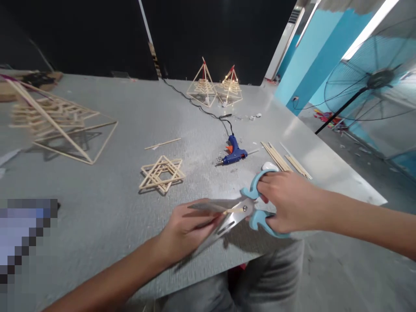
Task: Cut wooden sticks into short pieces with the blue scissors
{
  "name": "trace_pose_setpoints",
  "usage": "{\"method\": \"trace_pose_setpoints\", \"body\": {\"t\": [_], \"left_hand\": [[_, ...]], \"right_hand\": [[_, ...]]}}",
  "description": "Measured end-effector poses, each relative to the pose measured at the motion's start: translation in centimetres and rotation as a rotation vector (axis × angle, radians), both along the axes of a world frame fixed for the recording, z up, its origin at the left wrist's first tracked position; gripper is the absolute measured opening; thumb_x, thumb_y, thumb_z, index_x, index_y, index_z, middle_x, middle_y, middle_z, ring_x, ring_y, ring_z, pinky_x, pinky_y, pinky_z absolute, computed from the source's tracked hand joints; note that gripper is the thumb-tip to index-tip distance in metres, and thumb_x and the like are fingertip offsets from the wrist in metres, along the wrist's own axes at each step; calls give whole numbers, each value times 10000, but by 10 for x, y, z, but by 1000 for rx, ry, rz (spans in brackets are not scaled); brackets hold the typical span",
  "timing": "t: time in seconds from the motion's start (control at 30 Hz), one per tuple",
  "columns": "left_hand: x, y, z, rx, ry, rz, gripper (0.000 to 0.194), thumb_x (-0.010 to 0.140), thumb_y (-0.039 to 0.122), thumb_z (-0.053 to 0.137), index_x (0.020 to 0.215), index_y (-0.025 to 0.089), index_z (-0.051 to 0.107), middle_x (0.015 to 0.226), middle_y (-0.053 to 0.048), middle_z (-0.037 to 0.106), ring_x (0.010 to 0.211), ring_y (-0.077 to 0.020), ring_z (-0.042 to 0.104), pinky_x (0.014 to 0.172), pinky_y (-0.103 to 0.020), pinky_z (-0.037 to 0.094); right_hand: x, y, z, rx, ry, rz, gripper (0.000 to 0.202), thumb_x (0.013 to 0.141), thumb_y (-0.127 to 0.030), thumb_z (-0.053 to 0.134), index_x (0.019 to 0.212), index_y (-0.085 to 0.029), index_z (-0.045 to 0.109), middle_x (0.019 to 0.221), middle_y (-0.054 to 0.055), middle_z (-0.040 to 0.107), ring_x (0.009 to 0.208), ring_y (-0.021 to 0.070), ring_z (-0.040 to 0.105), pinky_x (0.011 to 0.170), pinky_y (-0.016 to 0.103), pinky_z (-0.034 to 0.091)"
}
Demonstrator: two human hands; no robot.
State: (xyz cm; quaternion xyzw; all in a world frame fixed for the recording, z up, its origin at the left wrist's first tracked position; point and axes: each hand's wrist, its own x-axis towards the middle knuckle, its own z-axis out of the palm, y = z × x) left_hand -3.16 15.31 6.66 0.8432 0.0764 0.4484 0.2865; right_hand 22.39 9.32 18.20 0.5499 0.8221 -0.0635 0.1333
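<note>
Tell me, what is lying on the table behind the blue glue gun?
Behind the glue gun, its black cord runs back to two small stick pyramids standing near the table's far edge. Where the cord ends is lost in the dark.

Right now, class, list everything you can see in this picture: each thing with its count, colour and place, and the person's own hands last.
scissors: one, light blue handles, silver blades open, near table edge
thin stick: one, pale wood, between the blades
star frame: one, pale wood, flat mid-table
glue gun: one, blue, black cord, centre
loose sticks: a small bundle, pale wood, right of the gun
single stick: one, pale, behind the star
small pyramids: two, wood, far end
large pyramid: one, wood, left, blurred
table: one, grey
fan: one, dark, right
left hand: holds the stick
right hand: in scissor handles
</note>
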Motion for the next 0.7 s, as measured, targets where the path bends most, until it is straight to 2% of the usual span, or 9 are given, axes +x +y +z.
{"method": "trace_pose_setpoints", "body": {"t": [0.1,0.23,0.4,0.7], "left_hand": [[2,-3,4,-73,-21,4,137,1012,102,687,932,173,773,855,-68,782,713,-176,747,651,-231,598],[1,-8,4,-194,36,-26,106,1045,127,668,1033,178,760,917,-54,773,757,-137,736,710,-194,591],[-1,-10,2,-89,52,28,155,1049,104,644,1091,196,762,1007,-77,817,884,-182,796,792,-242,639],[1,-11,5,-1,41,26,224,1099,175,605,895,222,687,884,-12,792,861,-142,785,804,-202,630]], "right_hand": [[1,0,2,8,-40,42,218,792,-398,714,832,-185,696,755,87,710,742,268,648,637,343,313],[3,2,4,30,-71,88,127,715,-297,686,786,-195,662,697,69,671,691,243,602,634,335,287],[1,2,8,33,-90,79,107,649,-241,652,747,-216,620,650,49,625,631,213,538,603,336,233],[0,-6,8,81,-97,52,118,612,-232,627,695,-240,545,608,24,583,605,199,529,589,338,239]]}}
